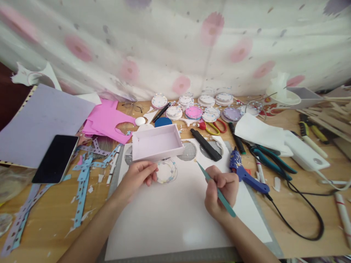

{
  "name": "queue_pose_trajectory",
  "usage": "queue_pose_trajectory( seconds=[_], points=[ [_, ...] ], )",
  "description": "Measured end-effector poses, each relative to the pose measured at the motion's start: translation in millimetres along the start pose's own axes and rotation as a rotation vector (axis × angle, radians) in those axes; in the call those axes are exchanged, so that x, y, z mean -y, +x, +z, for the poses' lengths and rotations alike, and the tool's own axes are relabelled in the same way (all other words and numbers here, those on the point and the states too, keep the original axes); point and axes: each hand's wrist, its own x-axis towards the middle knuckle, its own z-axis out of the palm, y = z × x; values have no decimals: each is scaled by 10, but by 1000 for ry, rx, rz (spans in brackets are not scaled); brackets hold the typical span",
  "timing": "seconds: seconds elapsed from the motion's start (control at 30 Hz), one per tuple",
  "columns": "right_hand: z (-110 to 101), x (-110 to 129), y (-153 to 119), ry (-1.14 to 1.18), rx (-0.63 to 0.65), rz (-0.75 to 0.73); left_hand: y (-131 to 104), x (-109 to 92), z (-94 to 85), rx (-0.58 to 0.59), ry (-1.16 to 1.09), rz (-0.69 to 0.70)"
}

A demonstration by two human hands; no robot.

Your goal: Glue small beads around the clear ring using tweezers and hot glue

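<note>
My left hand point(142, 173) pinches the left edge of a round white paper disc point(167, 172), which has a dotted, scalloped border. The fingertips partly hide that edge. My right hand point(222, 190) is closed around slim teal tweezers point(204, 170), held like a pen. Their narrow tip points up and left, with a tiny beige bit at its end. Both hands are over a large white sheet point(170, 223) with round holes cut along its far side. Just behind the disc stands a shallow pale lilac box point(157, 144), its inside facing up.
Decorated discs point(193, 112) are stacked at the back. A black cutter point(205, 144) lies beyond my right hand. Rightward are a blue glue gun point(248, 177), its cord, and teal pliers point(274, 159). A phone point(56, 159), pink sheets point(109, 118) and patterned strips point(82, 190) lie leftward.
</note>
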Motion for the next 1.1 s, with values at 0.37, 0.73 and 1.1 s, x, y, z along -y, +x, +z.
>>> queue_pose_trajectory(
  seconds=[0.37, 0.73, 1.1],
  points=[
    [-8, 5, 12, 19, -18, 52, -328, 33, 168, 187, 172, -151],
    [-14, -9, 6, -6, -2, 31, -115, 65, 2, 28, 742, 550],
    [-8, -19, -3, 18, -11, 47, -289, 411, 455, -301, 598, 407]
  ],
)
